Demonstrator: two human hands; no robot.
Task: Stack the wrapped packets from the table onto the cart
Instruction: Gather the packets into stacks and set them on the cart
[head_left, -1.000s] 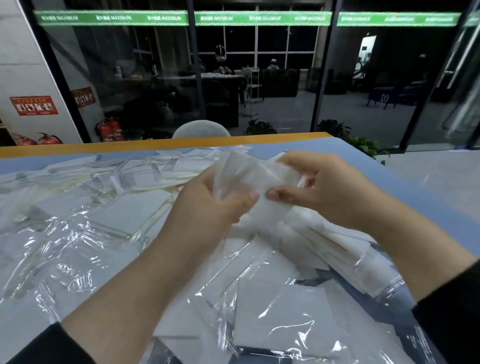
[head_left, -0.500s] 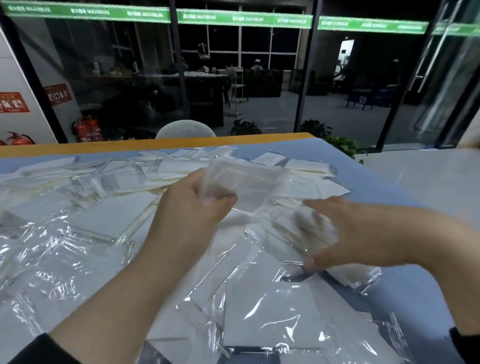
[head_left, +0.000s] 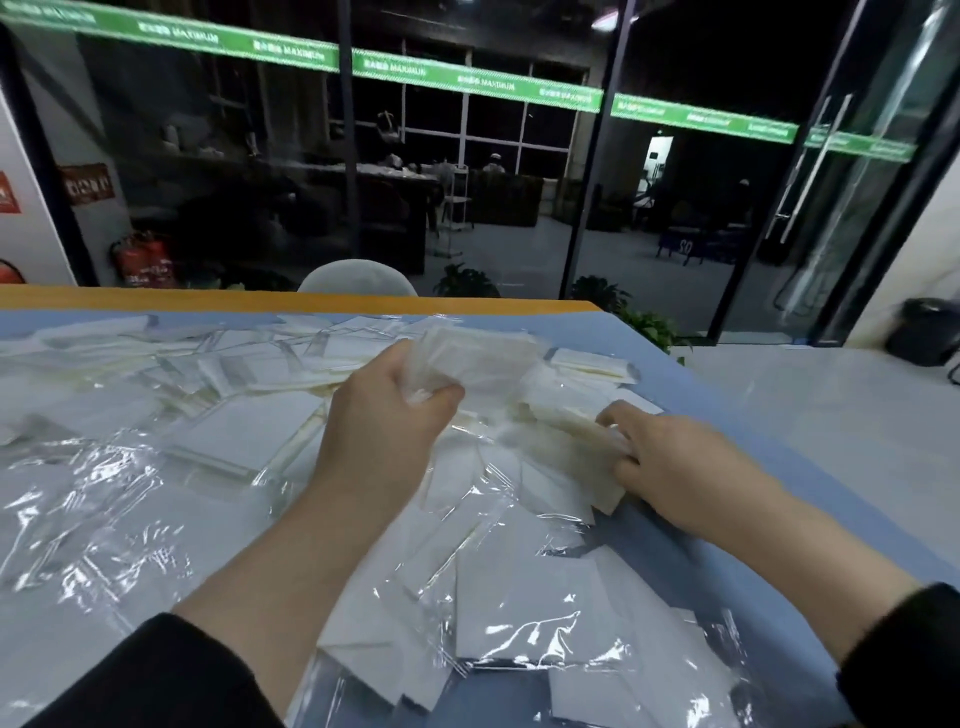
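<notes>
A: What is the left hand (head_left: 387, 415) doing?

B: It is gripping a small bunch of white packets in clear plastic wrap (head_left: 480, 358), thumb and fingers curled round the near end, and is holding them raised above the pile.

A: And the right hand (head_left: 670, 457)?

B: It is lying low on the heap, fingers curled round the edge of another cream-white wrapped packet (head_left: 576, 441) that is resting on the pile, to the right of the raised bunch and below it.

A: Where are the rest of them lying?

B: A loose heap of flat white packets in glossy transparent film (head_left: 218, 441) is covering most of the blue-topped table with an orange far edge (head_left: 727, 415), overlapping at all angles. One large square packet (head_left: 524, 608) is sitting close to the camera between the two forearms.

A: Is the cart showing?

B: I cannot make one out. Black sleeves (head_left: 156, 675) are showing at both wrists. Beyond the table, the rounded back of a pale grey chair (head_left: 358, 278) is standing before a dark glass wall with a green banner strip (head_left: 467, 78), and red fire extinguishers (head_left: 145, 257) are standing at the left.
</notes>
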